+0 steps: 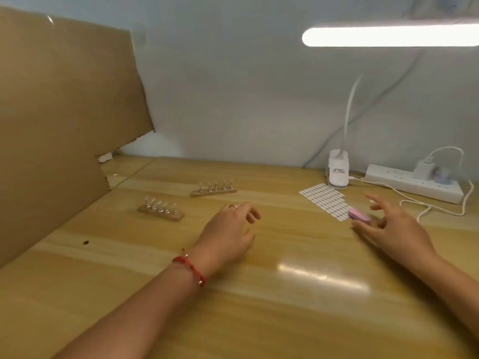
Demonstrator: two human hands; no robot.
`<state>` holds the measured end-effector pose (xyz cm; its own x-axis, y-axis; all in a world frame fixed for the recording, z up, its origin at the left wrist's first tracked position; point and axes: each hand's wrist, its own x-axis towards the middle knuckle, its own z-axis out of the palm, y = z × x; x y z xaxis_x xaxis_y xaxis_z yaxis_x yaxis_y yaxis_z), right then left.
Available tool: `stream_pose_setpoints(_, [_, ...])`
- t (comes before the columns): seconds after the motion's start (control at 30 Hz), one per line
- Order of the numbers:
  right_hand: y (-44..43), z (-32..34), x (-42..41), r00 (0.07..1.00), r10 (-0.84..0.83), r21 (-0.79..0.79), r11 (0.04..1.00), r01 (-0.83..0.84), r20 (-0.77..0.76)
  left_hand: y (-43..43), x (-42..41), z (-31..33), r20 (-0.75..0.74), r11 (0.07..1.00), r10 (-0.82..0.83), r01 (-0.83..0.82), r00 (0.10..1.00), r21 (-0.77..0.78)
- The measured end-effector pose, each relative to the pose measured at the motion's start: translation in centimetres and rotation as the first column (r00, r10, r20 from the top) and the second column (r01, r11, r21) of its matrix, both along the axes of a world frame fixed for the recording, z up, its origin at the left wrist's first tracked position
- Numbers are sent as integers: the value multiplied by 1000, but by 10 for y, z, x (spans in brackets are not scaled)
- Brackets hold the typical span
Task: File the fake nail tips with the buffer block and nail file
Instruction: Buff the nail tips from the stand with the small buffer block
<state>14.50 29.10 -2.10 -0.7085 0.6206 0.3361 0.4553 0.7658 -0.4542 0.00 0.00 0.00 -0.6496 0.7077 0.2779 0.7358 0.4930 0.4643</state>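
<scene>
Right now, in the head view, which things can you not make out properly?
The pink buffer block: its near end is hidden by the fingers of the right hand; contact cannot be told.
The nail tips on the near stand and far stand: too small and blurred to judge their shape.
The nail file: nowhere visible in the head view.
The lamp bar: cut off by the right edge.
</scene>
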Motion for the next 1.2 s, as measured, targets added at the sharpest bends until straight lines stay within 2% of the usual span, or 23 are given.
stream_pose_setpoints(0.1, [-1,1,-4,1000,5,44,999,-5,5,-22,-35,-1,-220,991,121,-129,968,-21])
stream_pose_setpoints(0.17, [-4,0,-5,1000,15,23,1000,-14,-25,-28,-60,5,-309,956,215,-264,926,-125])
stream_pose_setpoints(0.27, [-5,-4,-5,995,42,23,999,-40,-92,-18,-92,10,-343,877,306,-404,888,-262])
stream_pose_setpoints(0.37, [-4,-3,-4,983,50,5,999,-49,-175,-10,-121,18,-310,804,338,-444,889,-396])
stream_pose_setpoints(0.47, [-7,0,-3,961,44,-39,998,-57,-272,-4,-146,23,-185,804,345,-391,920,-447])
stream_pose_setpoints(0.63, [-5,2,-2,927,-6,-169,984,-63,-376,3,-145,35,110,882,283,-213,953,-419])
stream_pose_setpoints(0.7, [-2,2,-2,914,-40,-243,968,-65,-405,12,-115,37,129,899,197,-126,972,-420])
stream_pose_setpoints(0.8, [-3,5,-3,879,-85,-323,943,-81,-469,27,-46,33,71,917,56,-23,996,-399])
stream_pose_setpoints(0.97, [-11,11,4,872,-92,-403,907,-126,-480,34,69,22,244,943,-149,212,958,-257])
stream_pose_setpoints(1.13, [-13,15,48,875,-90,-572,788,-230,-476,21,53,24,218,986,-149,163,965,-47])
stream_pose_setpoints(1.2, [-18,17,64,855,-119,-646,708,-284,-505,22,36,14,271,978,-190,206,944,-33])
